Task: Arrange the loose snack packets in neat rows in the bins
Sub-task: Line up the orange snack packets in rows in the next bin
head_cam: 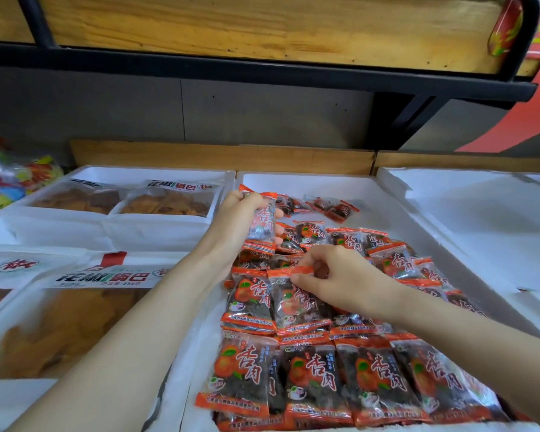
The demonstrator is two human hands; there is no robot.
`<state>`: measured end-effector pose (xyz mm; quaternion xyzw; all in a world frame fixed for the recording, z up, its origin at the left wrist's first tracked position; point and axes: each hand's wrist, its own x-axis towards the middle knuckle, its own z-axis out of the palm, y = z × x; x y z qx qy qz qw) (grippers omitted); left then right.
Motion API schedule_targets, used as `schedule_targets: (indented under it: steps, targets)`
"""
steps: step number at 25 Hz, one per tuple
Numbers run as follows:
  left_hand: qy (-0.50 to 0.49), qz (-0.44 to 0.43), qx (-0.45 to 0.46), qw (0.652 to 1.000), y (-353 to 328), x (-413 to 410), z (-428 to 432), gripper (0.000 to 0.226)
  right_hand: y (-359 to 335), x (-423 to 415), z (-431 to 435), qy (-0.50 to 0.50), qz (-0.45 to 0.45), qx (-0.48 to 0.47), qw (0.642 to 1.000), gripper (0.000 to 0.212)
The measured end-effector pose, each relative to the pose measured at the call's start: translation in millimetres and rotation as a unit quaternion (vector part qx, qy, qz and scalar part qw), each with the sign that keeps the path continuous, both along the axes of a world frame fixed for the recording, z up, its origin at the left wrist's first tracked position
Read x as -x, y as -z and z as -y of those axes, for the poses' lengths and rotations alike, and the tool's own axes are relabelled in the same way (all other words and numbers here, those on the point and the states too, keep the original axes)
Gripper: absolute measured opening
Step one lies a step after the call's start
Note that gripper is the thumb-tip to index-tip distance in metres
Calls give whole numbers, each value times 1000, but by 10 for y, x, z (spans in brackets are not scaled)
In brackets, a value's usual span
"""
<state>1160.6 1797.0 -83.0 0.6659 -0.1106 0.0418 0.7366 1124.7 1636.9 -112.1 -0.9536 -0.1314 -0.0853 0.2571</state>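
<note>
Two hands, both busy, so here's my worry list. Left hand (235,217), mid-frame, is clenched round a small stack (263,224) of packets held up over the back of the bin (309,179). Right hand (346,279), just below it, pinches the top seal of one packet (295,304) lying in the second row from the bottom.

Biggest risk imo is that stack. The film looks slick, and if the squeeze eases the packets could fan out and drop onto the rows under them. Second, pulling the pinched packet by its seal might drag the neighbour on its left along, since the two overlap. Third, the right forearm lies low across the right side of the bin, so a careless sweep could knock those packets crooked.

The front row (312,381) looks tidy, but the loose packets (334,207) near the top of the bin are a jumble, and that's where things would snag.

Around it there are big chip bags (166,201) in the bins at left, another white bin (480,210) at right, and a wooden shelf (262,26) overhead. None of them block the hands.
</note>
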Motion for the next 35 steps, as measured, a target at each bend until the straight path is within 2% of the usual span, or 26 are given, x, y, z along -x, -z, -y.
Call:
schedule_targets:
  steps: [3, 5, 7, 8, 11, 14, 15, 17, 20, 23, 25, 26, 28, 30, 33, 35]
  targets:
    - [4, 12, -56, 998, 24, 5, 21, 5, 65, 13, 13, -15, 64, 18, 998, 20]
    - [13, 28, -83, 996, 27, 21, 15, 6, 32, 31, 22, -10, 80, -78, 994, 30]
    - [50, 45, -80, 995, 25, 38, 8, 9, -62, 79, 1, -21, 41, -228, 973, 32]
    - [75, 53, -70, 993, 29, 48, 17, 11, -103, 92, -7, -29, 28, -273, 961, 33]
    - [128, 74, -32, 988, 40, 135, 118, 15, -167, 119, 14, -33, 34, -300, 953, 35]
    - [131, 67, -33, 989, 63, 172, 226, 18, -220, 156, 106, -24, 55, -338, 939, 25]
    - [123, 68, -56, 988, 79, 175, 248, 19, -264, 171, 161, -12, 45, -365, 930, 21]
    - [84, 119, -170, 975, 133, 175, 294, 20, -339, 182, 341, 18, 8, -405, 914, 16]
    - [74, 232, -347, 906, 241, 215, 349, 18, -336, 141, 697, 57, -26, -315, 947, 17]
    - [160, 251, -505, 810, 346, 217, 368, 36, -220, 164, 939, 97, -58, -256, 960, 15]
    - [193, 251, -570, 758, 393, 215, 374, 49, -110, 192, 959, 66, -95, -241, 964, 16]
    - [194, 254, -584, 746, 409, 207, 372, 54, -44, 189, 965, 45, -92, -211, 972, 16]
    - [188, 259, -598, 735, 415, 214, 371, 57, 46, 207, 973, 11, -27, -121, 992, 17]
    - [183, 269, -600, 731, 421, 215, 363, 55, 62, 256, 991, -41, 34, -65, 996, 25]
    - [181, 275, -603, 727, 420, 233, 360, 49, 94, 324, 1021, -98, 41, -20, 994, 22]
    - [181, 274, -609, 722, 419, 246, 369, 49, 139, 332, 1058, -105, 51, 10, 993, 32]
